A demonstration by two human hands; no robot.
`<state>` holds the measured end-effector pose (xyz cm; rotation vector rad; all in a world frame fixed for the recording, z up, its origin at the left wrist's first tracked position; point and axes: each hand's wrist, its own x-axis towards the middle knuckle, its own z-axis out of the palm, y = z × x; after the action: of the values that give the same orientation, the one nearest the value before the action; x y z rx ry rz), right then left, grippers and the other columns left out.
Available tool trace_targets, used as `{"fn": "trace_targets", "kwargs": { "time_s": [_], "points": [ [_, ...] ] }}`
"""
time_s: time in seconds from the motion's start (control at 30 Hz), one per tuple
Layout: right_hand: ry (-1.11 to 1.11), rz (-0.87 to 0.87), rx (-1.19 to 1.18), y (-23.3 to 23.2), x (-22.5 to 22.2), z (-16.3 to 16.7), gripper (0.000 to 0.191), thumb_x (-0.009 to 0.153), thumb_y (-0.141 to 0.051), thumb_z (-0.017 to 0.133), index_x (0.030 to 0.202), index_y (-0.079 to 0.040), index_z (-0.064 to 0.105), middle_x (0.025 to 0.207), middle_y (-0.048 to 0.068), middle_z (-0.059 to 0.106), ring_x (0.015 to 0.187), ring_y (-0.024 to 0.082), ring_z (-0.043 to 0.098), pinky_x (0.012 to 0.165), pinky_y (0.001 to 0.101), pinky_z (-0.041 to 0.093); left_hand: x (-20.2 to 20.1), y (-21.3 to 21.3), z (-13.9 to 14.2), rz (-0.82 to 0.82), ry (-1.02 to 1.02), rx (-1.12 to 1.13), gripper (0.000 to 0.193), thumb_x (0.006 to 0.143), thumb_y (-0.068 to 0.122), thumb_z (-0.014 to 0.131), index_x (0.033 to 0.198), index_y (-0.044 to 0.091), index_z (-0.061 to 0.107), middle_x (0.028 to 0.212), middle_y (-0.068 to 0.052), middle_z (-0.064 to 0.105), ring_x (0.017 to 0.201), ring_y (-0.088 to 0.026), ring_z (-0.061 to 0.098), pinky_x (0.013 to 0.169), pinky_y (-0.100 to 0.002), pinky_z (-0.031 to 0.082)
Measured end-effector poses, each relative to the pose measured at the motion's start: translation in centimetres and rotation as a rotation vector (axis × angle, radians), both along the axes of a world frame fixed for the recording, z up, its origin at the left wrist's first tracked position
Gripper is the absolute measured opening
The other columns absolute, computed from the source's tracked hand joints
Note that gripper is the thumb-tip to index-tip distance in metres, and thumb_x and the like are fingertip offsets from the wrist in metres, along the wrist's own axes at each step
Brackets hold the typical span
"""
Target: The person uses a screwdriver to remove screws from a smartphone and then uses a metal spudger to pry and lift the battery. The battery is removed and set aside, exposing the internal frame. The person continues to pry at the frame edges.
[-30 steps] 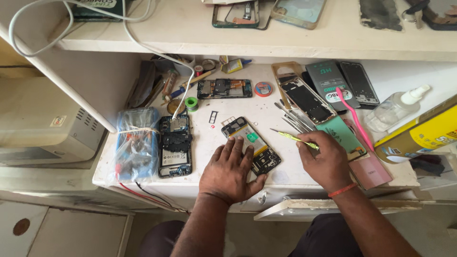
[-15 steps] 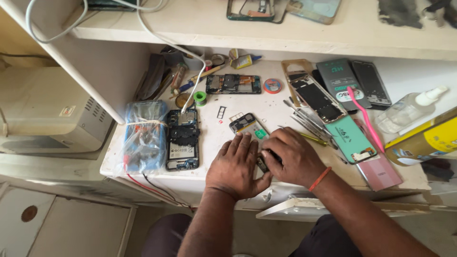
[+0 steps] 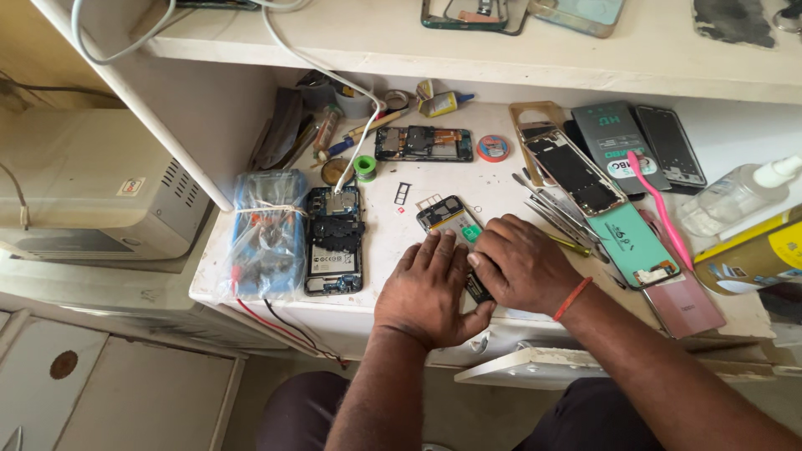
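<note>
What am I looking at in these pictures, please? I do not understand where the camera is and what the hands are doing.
The camera sits on a person's head and looks down, so the two bare arms at the bottom belong to that person. There is no machine. The left hand and the right hand both press on an opened phone lying on a white workbench. To the left lie another opened phone and a blue wrapped bundle. To the right are metal tweezers, a pink toothbrush and a clear squeeze bottle. More phone parts lie along the back of the bench and on the shelf above.
</note>
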<state>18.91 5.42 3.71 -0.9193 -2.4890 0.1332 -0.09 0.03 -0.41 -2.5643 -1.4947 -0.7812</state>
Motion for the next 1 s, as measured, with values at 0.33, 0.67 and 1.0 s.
{"fn": "trace_targets", "kwargs": {
  "time_s": [0.33,0.67,1.0],
  "points": [
    [-0.083,0.013,-0.552,2.2,1.7,2.6,0.011,0.08,-0.013,0.074,0.089,-0.008,0.074,0.092,0.005,0.07,0.08,0.022,0.071,0.071,0.0355,0.057,0.1,0.3,-0.2,0.009,0.022,-0.013,0.083,0.086,0.065,0.058,0.136,-0.001,0.06,0.145,-0.03,0.053,0.137,-0.044,0.05,0.11,-0.054,0.041],
    [-0.176,0.002,-0.748,4.0,1.8,2.6,0.01,0.083,-0.01,0.073,0.093,-0.009,0.075,0.1,0.003,0.073,0.089,0.017,0.07,0.079,0.0329,0.057,0.1,0.2,-0.2,0.017,0.042,-0.031,0.084,0.086,0.065,0.057,0.137,0.0,0.059,0.146,-0.029,0.052,0.137,-0.043,0.049,0.11,-0.054,0.04],
    [-0.237,-0.049,-0.844,4.9,1.8,3.1,0.011,0.086,-0.014,0.073,0.096,-0.011,0.075,0.099,-0.002,0.076,0.088,0.009,0.069,0.08,0.0291,0.057,0.2,0.2,-0.2,0.028,0.072,-0.049,0.085,0.088,0.068,0.053,0.138,0.0,0.058,0.147,-0.029,0.051,0.138,-0.043,0.048,0.111,-0.054,0.039]
  ]
}}
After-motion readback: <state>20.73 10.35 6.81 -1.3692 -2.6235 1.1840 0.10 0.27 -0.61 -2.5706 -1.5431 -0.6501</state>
